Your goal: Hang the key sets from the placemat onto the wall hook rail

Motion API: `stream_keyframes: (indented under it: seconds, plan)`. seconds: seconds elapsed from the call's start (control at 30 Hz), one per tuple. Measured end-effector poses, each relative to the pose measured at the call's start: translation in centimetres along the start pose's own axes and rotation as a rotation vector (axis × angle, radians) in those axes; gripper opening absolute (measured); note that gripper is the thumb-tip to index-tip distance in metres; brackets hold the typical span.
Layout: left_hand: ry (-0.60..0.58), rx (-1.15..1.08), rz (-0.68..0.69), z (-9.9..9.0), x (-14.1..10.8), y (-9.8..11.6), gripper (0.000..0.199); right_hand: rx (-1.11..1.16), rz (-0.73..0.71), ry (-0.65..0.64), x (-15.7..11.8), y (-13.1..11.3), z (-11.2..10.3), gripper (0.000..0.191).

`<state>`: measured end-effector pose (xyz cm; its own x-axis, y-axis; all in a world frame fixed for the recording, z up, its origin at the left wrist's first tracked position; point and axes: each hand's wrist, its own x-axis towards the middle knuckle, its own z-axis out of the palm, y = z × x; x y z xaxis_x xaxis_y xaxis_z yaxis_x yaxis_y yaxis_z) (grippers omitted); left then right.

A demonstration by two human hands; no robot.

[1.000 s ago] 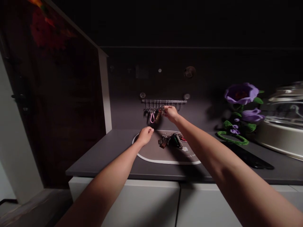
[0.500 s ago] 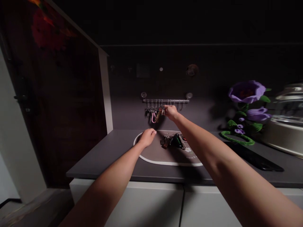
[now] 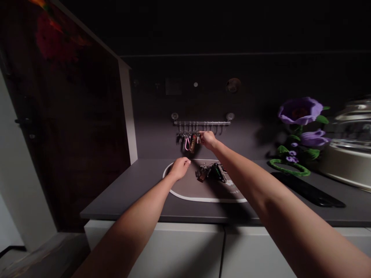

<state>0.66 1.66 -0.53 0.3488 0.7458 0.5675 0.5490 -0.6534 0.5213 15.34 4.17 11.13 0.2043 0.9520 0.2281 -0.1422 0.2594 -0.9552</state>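
My right hand (image 3: 207, 139) reaches up to a clear hook rail (image 3: 203, 123) on the dark wall. Its fingers pinch a small bunch of keys (image 3: 198, 138) just under the hooks. To the left of that hand hang other keys (image 3: 180, 137), a pink loop strap (image 3: 187, 144) and a brownish tag with lettering (image 3: 193, 144). My left hand (image 3: 180, 168) is loosely closed over the left part of a brown mat (image 3: 197, 192) with a white rim; nothing shows in its fingers. A pile of keys and fobs (image 3: 213, 172) lies on the mat, right of my left hand.
The mat lies on a dark countertop (image 3: 121, 193) above white cabinets (image 3: 185, 247). On the right are purple artificial flowers (image 3: 301, 112), a green ring (image 3: 290, 168), a flat black object (image 3: 310, 190) and a large cream-and-clear container (image 3: 350, 154). A dark door (image 3: 72, 146) stands at left.
My right hand has dropped very slightly at the rail, with the keys in its fingers sitting a touch lower. My left hand stays in place. The whole view has shifted a little.
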Motion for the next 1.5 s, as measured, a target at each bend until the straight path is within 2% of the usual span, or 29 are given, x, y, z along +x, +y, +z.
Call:
stream_keyframes:
  seconds: [0.2,0.57,0.83,1.07,1.27,1.37,1.5]
  plan:
    - [-0.003,0.01,0.002,-0.1,0.0,0.1,0.025,0.007,-0.009,-0.022,0.3,0.6,-0.3,0.018]
    - [-0.007,0.006,-0.012,-0.1,-0.1,0.1,0.025,-0.024,-0.045,0.032,1.2,1.5,-0.5,0.018]
    - [-0.021,-0.032,-0.031,0.0,-0.2,-0.2,0.024,-0.047,-0.074,-0.011,1.2,1.8,-1.1,0.024]
    - [-0.02,-0.055,-0.077,-0.4,-0.7,0.2,0.022,-0.053,-0.02,0.009,-0.1,1.3,-2.3,0.017]
    - [-0.035,-0.018,-0.113,-0.7,-1.0,0.4,0.021,-0.128,0.005,-0.008,-2.6,0.7,-3.7,0.01]
    - [-0.058,0.046,-0.113,-0.8,-0.8,0.7,0.019,-0.175,-0.019,-0.036,-4.0,0.8,-4.6,0.007]
    - [-0.157,0.127,-0.11,-1.0,0.0,1.7,0.016,-0.267,-0.101,-0.06,-5.3,1.9,-6.0,0.004]
